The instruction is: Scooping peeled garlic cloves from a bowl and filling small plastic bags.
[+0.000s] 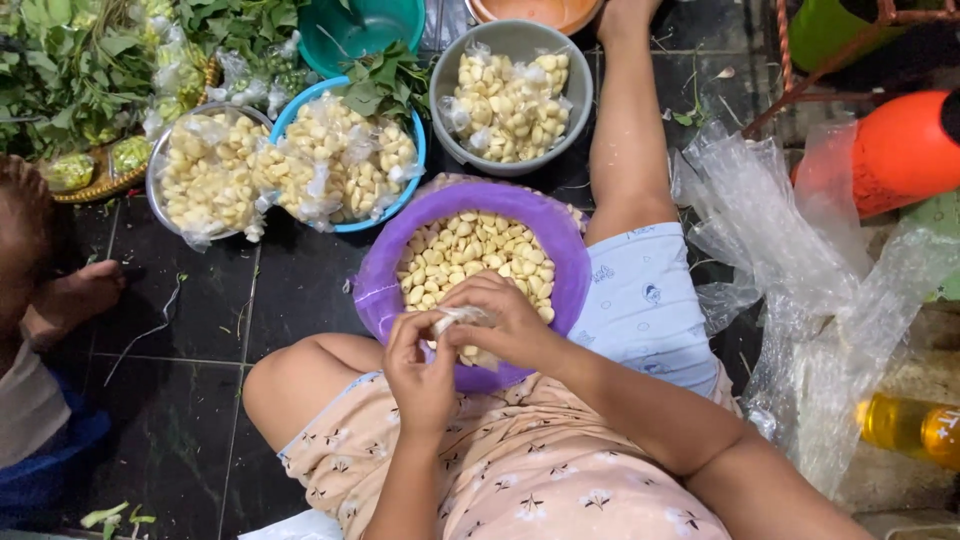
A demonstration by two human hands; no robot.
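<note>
Plastic, a small clear bag (462,318) with peeled garlic cloves inside, sits pinched between both hands just over the near rim of the purple basin (380,285). The left hand (420,372) closes its fingertips on the bag's near side; the right hand (508,322) curls over it from above, fingers gripping the top. Beyond the fingers, loose garlic cloves (472,256) fill the basin. Farther out stand a grey bowl (578,100), a blue bowl (290,115) and a steel bowl (155,170), each heaped with bagged garlic. Right of the right hand lie crumpled clear plastic bags (800,260). Far left, leafy greens (70,70) and another person's foot (70,298).
</note>
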